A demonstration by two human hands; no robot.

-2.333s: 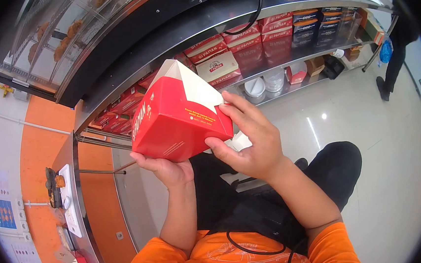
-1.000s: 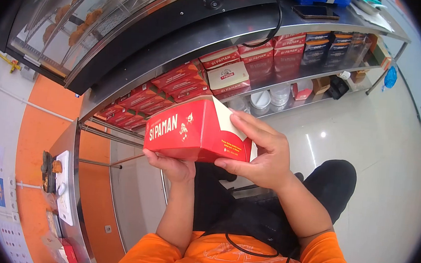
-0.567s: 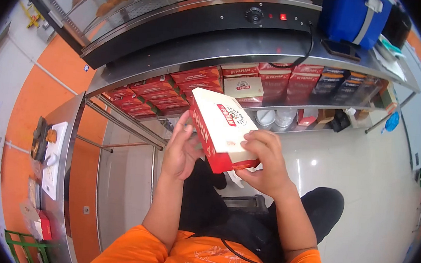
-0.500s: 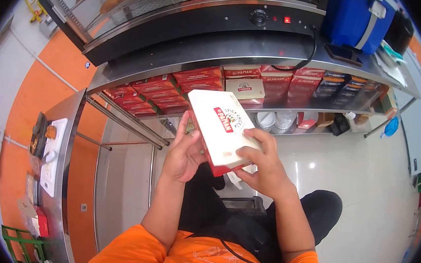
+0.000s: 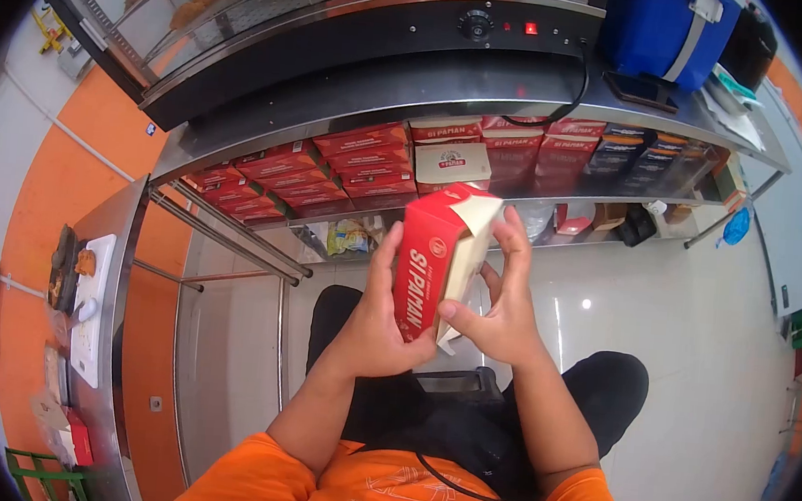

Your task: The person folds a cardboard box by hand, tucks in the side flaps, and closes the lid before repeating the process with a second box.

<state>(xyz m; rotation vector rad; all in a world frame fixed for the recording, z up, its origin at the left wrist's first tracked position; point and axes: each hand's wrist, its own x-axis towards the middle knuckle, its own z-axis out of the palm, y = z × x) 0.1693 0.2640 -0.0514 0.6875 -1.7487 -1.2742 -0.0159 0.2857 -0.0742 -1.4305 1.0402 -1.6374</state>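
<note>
A red and cream cardboard food box is held between my hands above my lap. Its red side with white "Si Paman" lettering faces up toward me, and the cream lid side is turned to the right. My left hand grips the red side from the left and below, thumb near the lower corner. On the cream side, my right hand holds on with its thumb at the lower edge and fingers at the upper end. A cream flap shows along the box's right edge. The inside of the box is hidden.
Ahead stands a steel table bearing a warming cabinet, a phone and a blue cooler. Stacked red boxes fill its shelf. At left, a side counter holds a white cutting board.
The box has rotated from its cream printed lid facing me to its red side facing me. My left hand has wrapped around the red side, and my right hand has shifted along the cream side.
</note>
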